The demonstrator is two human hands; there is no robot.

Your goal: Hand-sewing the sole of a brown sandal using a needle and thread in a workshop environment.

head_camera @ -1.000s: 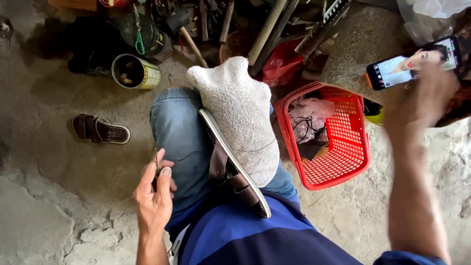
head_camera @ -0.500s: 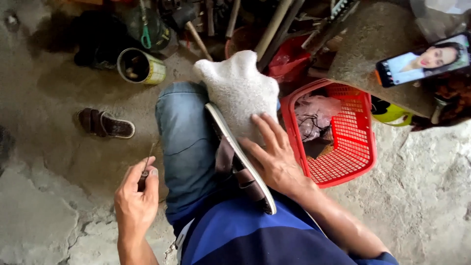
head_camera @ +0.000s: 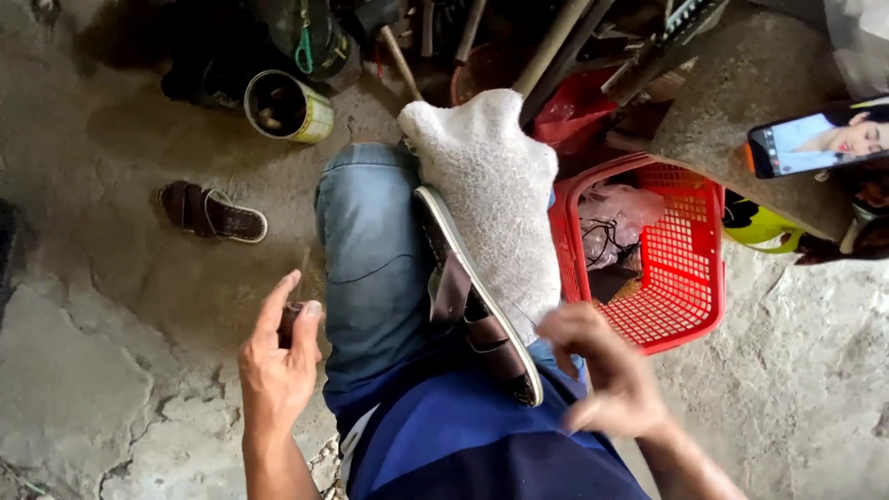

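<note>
One brown sandal (head_camera: 477, 310) lies on edge across my lap, pale sole turned up and leaning against a white towel-like cloth (head_camera: 495, 190) draped over my knee, its straps facing my jeans-clad thigh (head_camera: 370, 250). My right hand (head_camera: 607, 380) hovers just beside the sandal's heel end, blurred, fingers curled and partly pinched; I cannot tell whether anything thin sits between them. My left hand (head_camera: 278, 361) is out to the side over the floor, forefinger raised, thumb and other fingers pinching a small dark tool (head_camera: 290, 319) whose tip pokes up. Right of my knee stands a red plastic basket (head_camera: 685, 306) with a clear bag and cords inside, and beyond it a phone (head_camera: 815, 139) with a lit screen is propped on a concrete block (head_camera: 741, 83). On the cracked concrete floor (head_camera: 93, 370) to my left lies the matching sandal (head_camera: 211, 211), well apart, with an open tin can (head_camera: 287, 106) farther up beside a heap of tools.
</note>
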